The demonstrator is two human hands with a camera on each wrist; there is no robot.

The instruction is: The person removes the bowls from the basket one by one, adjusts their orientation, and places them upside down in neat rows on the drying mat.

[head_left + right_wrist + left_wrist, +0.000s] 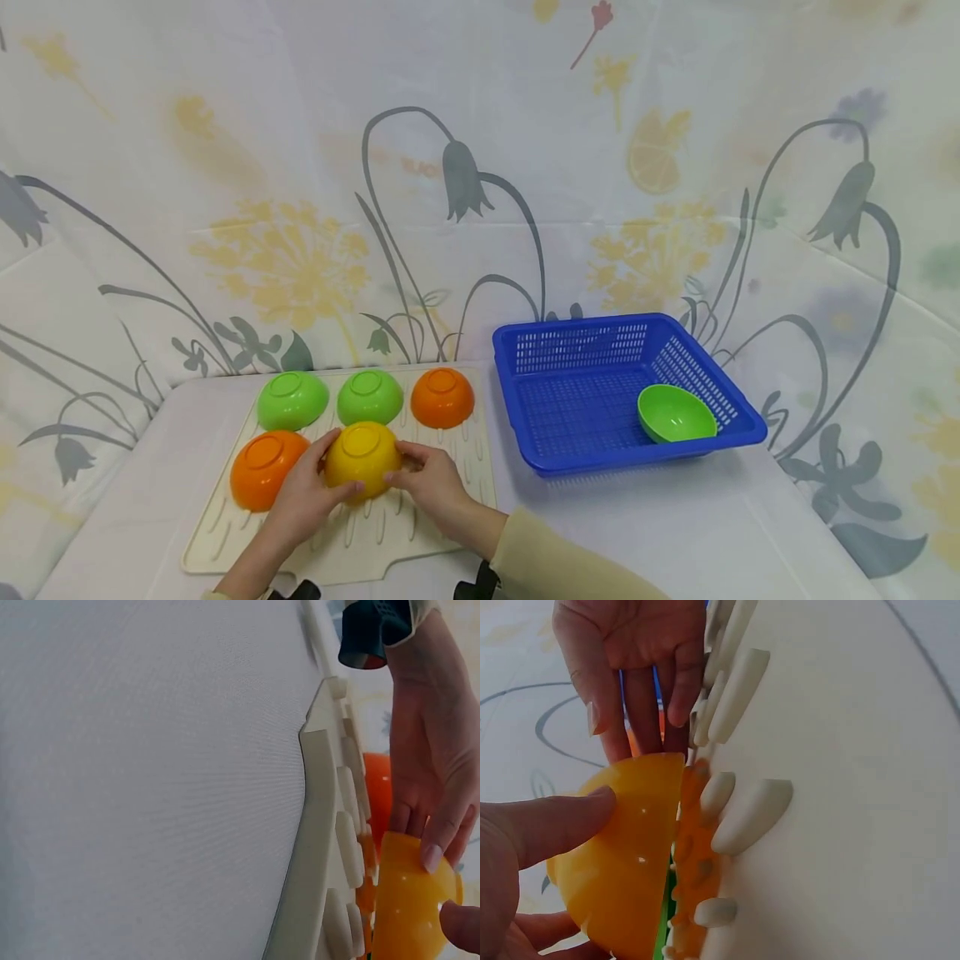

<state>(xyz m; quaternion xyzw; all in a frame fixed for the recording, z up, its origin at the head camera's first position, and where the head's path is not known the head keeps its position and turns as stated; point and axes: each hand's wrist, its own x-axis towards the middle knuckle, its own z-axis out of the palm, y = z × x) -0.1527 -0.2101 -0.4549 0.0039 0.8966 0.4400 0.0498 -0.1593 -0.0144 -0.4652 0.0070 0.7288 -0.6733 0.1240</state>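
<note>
A yellow bowl (pixel 363 460) is upside down, its rim close over the pegs of a cream drying rack (pixel 375 567). My left hand (pixel 303 496) grips its left side, the thumb pressed on the outer wall and the fingers round the far side. At its right side is my right hand (pixel 438 492), fingers stretched and fairly straight, their tips right at the wall; in the left wrist view its thumb stands apart from the bowl (pixel 622 847). Just left of the left hand, an orange bowl (pixel 262 471) rests upside down on the rack.
Along the rack's back row stand two green bowls (pixel 292 400) (pixel 370 397) and an orange bowl (pixel 442 398), all upside down. Right of the rack, a blue basket (pixel 570 458) contains a green bowl (pixel 677 414) with its opening up. A patterned cloth hangs behind the table.
</note>
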